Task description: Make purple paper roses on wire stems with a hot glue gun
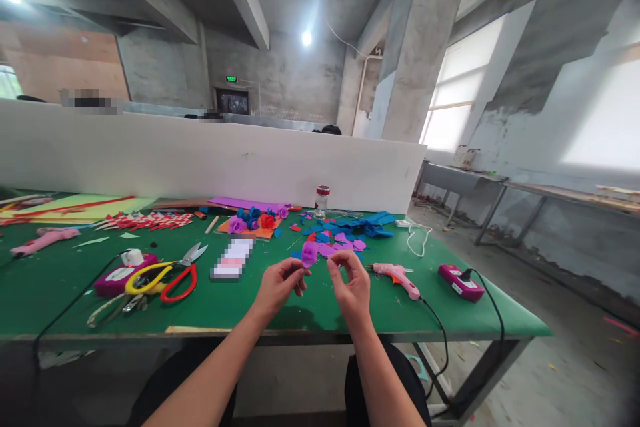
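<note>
black trousers (167,373) show below the front edge of the green tabletop (223,307). both forearms extend forward over this edge and converge at the centre. scissors (184,263) with one yellow and one red handle lie to the left, blades pointing away. left hand (284,283): turned inward, thumb and fingertips pinching the base of a purple paper flower (309,252). right hand (351,280): raised beside the flower, apart from it, fingers curled, thumb and index tips close together; cannot tell whether anything is between them. flower: held above the tabletop, between the hands, nearer the left; long axis roughly upright, bloom up. pink glue gun (397,277): to the right, nozzle toward the right hand. blue scraps (377,225) lie farther back. clear jar (321,204) with red lid (323,191): upright before the white partition (200,160), lid on, contents too small to tell
</note>
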`<state>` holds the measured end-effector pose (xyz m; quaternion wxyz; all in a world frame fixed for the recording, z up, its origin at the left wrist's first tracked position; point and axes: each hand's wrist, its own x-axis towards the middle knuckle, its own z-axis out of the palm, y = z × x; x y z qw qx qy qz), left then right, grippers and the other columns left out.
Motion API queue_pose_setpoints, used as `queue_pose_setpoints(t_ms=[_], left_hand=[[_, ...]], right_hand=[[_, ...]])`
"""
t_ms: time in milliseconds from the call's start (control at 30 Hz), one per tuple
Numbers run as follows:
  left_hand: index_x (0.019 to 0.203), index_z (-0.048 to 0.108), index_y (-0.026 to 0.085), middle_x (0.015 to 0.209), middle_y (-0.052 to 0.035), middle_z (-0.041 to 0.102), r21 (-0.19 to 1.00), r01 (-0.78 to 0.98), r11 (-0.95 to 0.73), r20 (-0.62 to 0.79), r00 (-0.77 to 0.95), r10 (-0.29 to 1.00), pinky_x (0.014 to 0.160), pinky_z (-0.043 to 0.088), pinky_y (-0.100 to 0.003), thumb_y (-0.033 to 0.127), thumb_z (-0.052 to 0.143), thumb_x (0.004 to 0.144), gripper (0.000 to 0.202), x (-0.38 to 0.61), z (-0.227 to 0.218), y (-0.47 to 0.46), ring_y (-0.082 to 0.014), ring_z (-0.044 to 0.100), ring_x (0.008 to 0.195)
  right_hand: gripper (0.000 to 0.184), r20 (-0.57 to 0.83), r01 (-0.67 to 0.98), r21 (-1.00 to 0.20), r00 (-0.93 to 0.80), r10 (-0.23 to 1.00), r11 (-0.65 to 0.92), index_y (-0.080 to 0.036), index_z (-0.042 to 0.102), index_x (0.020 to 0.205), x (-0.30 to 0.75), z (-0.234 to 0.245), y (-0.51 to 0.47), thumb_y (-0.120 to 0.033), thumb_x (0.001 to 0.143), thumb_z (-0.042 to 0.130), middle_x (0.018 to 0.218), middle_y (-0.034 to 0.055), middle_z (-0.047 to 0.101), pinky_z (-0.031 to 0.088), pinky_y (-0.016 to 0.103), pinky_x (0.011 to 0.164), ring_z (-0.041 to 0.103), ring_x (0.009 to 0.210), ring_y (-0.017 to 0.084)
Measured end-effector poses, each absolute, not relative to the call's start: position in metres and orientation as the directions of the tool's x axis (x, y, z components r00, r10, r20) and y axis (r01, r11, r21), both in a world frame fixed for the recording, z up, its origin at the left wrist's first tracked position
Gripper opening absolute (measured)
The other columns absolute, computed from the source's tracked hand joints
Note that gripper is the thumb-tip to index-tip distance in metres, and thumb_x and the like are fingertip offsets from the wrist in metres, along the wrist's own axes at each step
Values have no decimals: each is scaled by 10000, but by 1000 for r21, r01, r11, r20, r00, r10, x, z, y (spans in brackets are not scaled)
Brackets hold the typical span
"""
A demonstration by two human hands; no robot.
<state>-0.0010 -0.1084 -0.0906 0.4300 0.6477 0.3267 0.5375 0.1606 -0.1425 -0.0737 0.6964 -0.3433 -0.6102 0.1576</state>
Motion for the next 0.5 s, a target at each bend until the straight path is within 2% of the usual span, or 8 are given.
queue_pose_setpoints(t_ms=[33, 100, 233, 500], left_hand=[[821, 681, 175, 677, -34, 697, 912, -47, -407, 408, 196, 892, 464, 468, -231, 410, 668, 771, 240, 0, -89, -110, -117, 568, 463], [803, 677, 174, 618, -18, 674, 914, -48, -403, 405, 179, 897, 456, 463, -226, 403, 679, 757, 234, 1, -87, -112, -114, 555, 448], [792, 676, 172, 550, 4, 635, 905, -31, -424, 423, 166, 891, 445, 455, -217, 397, 675, 750, 229, 1, -85, -113, -112, 546, 441], [808, 667, 163, 548, 23, 613, 880, 67, -470, 448, 212, 868, 457, 448, -206, 376, 630, 794, 217, -2, -92, -109, -97, 541, 444]], right_hand=[[54, 800, 298, -599, 179, 572, 744, -220, 633, 870, 160, -74, -144, -257, 852, 598, 837, 37, 595, 449, 324, 754, 559, 812, 193], [106, 876, 467, -449, 63, 478, 762, -234, 655, 927, 159, -75, -145, -206, 843, 596, 896, 51, 587, 445, 342, 784, 552, 871, 208], [189, 909, 664, -244, -99, 406, 707, -254, 686, 988, 158, -78, -144, -173, 869, 563, 908, 57, 576, 429, 355, 793, 536, 871, 207], [174, 935, 722, -162, -105, 338, 672, -229, 698, 974, 161, -78, -143, -169, 911, 547, 875, 53, 570, 426, 327, 763, 523, 847, 188]])
